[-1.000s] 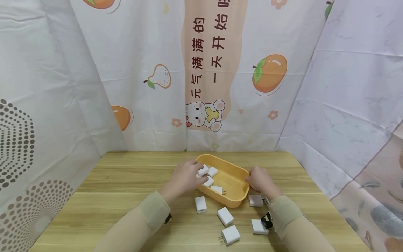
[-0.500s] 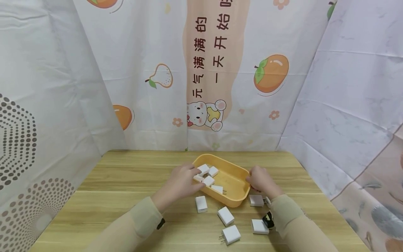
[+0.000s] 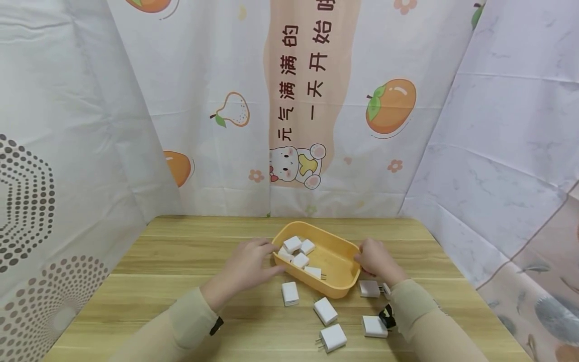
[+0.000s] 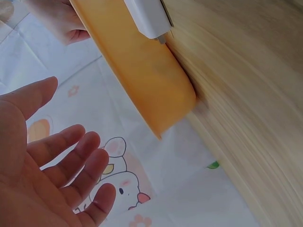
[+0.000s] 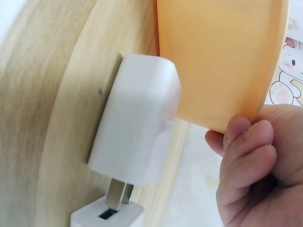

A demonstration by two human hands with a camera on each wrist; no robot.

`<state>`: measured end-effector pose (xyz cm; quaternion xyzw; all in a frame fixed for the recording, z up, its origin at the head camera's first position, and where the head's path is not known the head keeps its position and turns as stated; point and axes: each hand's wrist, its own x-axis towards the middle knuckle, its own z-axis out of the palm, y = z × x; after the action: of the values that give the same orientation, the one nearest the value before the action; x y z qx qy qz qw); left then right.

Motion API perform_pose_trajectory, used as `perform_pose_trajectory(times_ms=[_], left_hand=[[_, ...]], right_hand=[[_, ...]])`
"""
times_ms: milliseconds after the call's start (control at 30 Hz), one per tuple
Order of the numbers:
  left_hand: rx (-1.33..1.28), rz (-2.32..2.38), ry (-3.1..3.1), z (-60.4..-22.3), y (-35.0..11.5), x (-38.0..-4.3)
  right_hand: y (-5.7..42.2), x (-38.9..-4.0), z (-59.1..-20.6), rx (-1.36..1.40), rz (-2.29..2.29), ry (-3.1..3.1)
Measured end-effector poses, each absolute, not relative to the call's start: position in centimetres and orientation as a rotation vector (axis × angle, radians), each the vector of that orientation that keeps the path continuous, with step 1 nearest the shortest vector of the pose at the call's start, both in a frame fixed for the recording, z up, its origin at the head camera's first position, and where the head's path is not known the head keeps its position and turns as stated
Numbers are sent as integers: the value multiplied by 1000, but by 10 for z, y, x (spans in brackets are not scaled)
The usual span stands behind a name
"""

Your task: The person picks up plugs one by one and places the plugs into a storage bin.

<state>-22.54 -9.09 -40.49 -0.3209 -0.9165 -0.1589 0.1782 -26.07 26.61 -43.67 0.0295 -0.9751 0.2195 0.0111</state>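
Observation:
In the head view, a yellow-orange plastic tray (image 3: 336,259) stands on the table with several white charger plugs (image 3: 292,244) heaped at its left end. My right hand (image 3: 377,259) grips the tray's right end; the right wrist view shows the thumb and curled fingers pinching its rim. At the left end is my left hand (image 3: 244,266), holding nothing. Its fingers are spread and loosely bent in the left wrist view, apart from the tray wall (image 4: 137,71) there. Beside the right hand lies a charger plug (image 5: 137,123) with two flat prongs.
More white chargers lie on the wooden table (image 3: 181,251) in front of the tray, among them one charger (image 3: 290,293) by its near wall and another charger (image 3: 332,337) closer to me. A printed curtain (image 3: 217,166) hangs behind the table's far edge.
My left hand has drawn back to the left from over the chargers in the tray, to outside its left end. The right hand keeps its grip on the rim.

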Motion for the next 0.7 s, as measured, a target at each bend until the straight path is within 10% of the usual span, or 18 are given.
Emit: perform_pose_trajectory(times_ms=[700], left_hand=[[-974,-470,-2703,-416,-86,-217]], right_hand=[[269,-263,-442,117,680,-3032]])
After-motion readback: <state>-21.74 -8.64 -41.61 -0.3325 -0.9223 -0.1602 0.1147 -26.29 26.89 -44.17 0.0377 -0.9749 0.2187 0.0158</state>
